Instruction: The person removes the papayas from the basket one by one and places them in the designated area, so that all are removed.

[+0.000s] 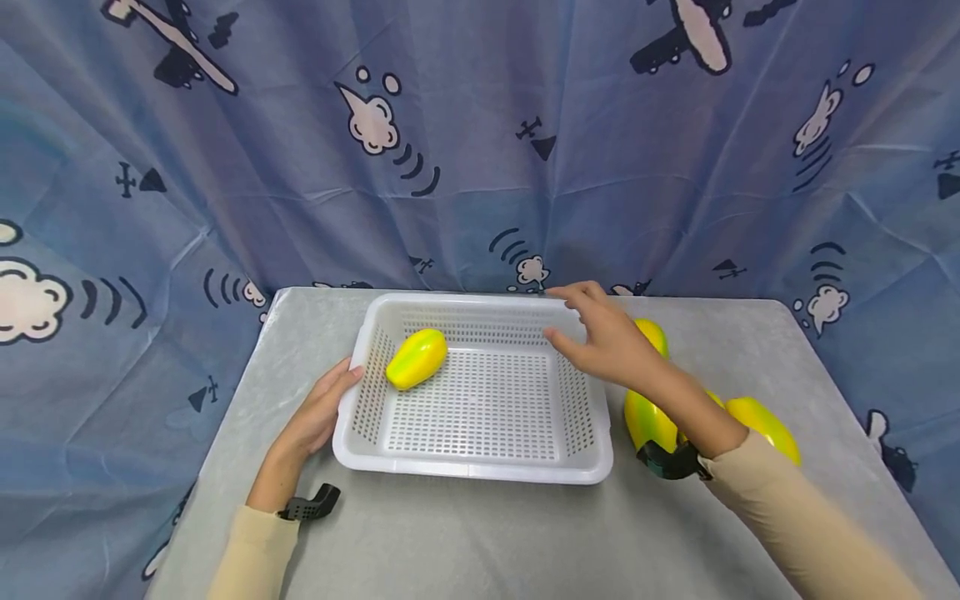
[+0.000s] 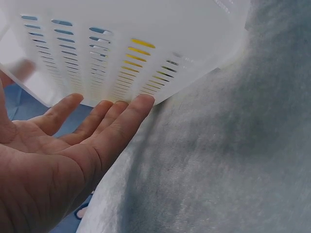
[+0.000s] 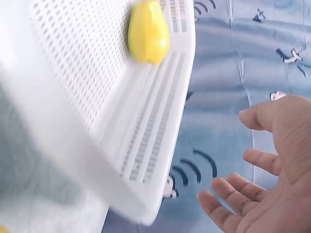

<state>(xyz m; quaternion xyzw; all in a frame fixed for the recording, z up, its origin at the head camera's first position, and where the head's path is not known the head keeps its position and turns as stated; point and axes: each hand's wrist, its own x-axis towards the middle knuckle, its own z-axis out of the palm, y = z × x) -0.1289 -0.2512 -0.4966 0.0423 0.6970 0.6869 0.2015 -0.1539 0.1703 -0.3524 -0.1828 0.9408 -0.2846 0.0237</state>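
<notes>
A white perforated plastic basket (image 1: 472, 471) stands on the grey table, with one yellow-green papaya-like fruit (image 1: 417, 359) lying at its left end. My left hand (image 1: 321, 410) holds the basket's left side, thumb at the rim and fingertips against the outer wall; in the left wrist view those fingers (image 2: 121, 127) reach along the slotted wall. Over the back right corner of the basket is my right hand (image 1: 603, 333), fingers spread and nothing in them. The right wrist view shows this hand (image 3: 272, 189) apart from the basket's rim.
Several more yellow-green fruits (image 1: 763, 423) lie to the right of the basket, partly hidden behind my right forearm. A blue patterned curtain (image 1: 480, 167) hangs behind the grey-covered table (image 1: 465, 542). A black strap (image 1: 311, 504) is on each wrist.
</notes>
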